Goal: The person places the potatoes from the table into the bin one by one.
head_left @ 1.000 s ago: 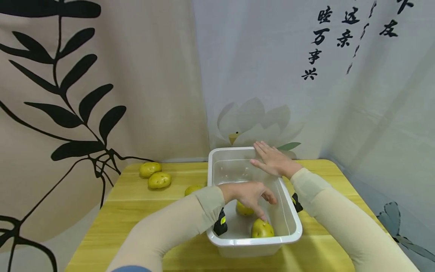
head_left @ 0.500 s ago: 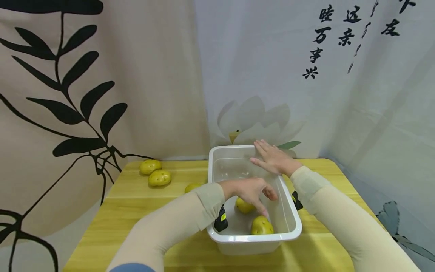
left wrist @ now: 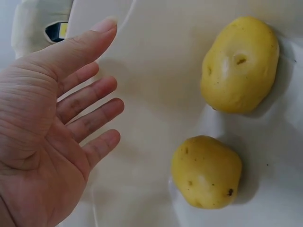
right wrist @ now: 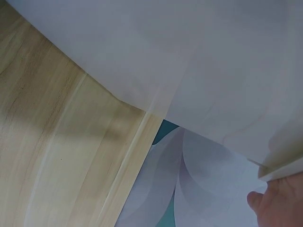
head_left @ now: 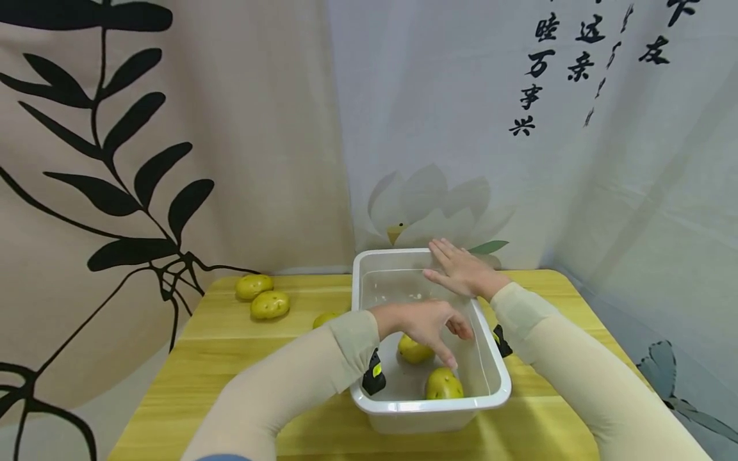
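Observation:
My left hand point(head_left: 426, 324) hovers inside a white plastic tub point(head_left: 426, 406), fingers loosely curved and holding nothing. Below its thumb lies a yellow potato point(head_left: 444, 385) near the tub's front wall. A second potato point(head_left: 414, 351) rests on the tub floor behind it. In the left wrist view the palm point(left wrist: 52, 127) faces two potatoes, the upper one point(left wrist: 240, 66) and the lower one point(left wrist: 207, 172), with a gap between. My right hand point(head_left: 461, 269) rests on the tub's far right rim with straight fingers. The right wrist view catches only part of that hand point(right wrist: 284, 202) at the rim.
Two potatoes point(head_left: 270, 305) sit on the wooden table point(head_left: 230, 358) at the back left. Another potato point(head_left: 325, 318), partly hidden by my left sleeve, lies close to the tub's left side. A printed curtain point(head_left: 277, 128) hangs behind the table.
My left thumb has lifted slightly off the front potato, and the rear potato shows more fully. My right hand stays on the rim.

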{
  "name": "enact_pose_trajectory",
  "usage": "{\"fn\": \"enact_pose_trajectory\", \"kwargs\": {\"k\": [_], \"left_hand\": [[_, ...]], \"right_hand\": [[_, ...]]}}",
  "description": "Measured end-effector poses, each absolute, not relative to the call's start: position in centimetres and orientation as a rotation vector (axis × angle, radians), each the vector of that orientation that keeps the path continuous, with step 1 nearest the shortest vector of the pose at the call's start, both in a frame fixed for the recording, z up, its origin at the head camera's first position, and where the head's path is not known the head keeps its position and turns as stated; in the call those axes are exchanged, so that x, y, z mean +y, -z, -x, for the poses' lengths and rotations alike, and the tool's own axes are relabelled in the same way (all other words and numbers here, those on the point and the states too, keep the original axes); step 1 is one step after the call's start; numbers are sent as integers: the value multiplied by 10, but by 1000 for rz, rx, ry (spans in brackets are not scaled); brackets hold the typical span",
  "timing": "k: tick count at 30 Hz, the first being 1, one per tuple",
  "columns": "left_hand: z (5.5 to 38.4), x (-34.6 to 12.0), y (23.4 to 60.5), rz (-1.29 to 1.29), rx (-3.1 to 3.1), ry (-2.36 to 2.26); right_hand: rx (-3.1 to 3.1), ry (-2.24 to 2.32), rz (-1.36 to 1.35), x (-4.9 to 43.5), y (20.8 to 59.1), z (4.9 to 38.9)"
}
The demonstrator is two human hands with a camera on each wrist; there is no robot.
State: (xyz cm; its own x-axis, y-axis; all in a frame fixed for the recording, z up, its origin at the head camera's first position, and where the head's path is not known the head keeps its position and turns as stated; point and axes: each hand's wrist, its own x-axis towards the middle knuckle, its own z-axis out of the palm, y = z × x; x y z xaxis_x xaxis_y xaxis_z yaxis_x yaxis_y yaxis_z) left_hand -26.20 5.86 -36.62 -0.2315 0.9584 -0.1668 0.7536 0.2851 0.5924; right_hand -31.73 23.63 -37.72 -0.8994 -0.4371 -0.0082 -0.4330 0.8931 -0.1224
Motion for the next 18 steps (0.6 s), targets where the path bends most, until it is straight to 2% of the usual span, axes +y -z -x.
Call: {"fn": "enact_pose_trajectory", "kwargs": {"k": [10, 18], "left_hand": [[256, 45, 334, -1476, 2039, -555], [254, 27, 307, -1549, 2096, -582]], "right_hand": [[3013, 199, 715, 234, 375, 315], [3006, 177, 685, 236, 379, 319]]}}
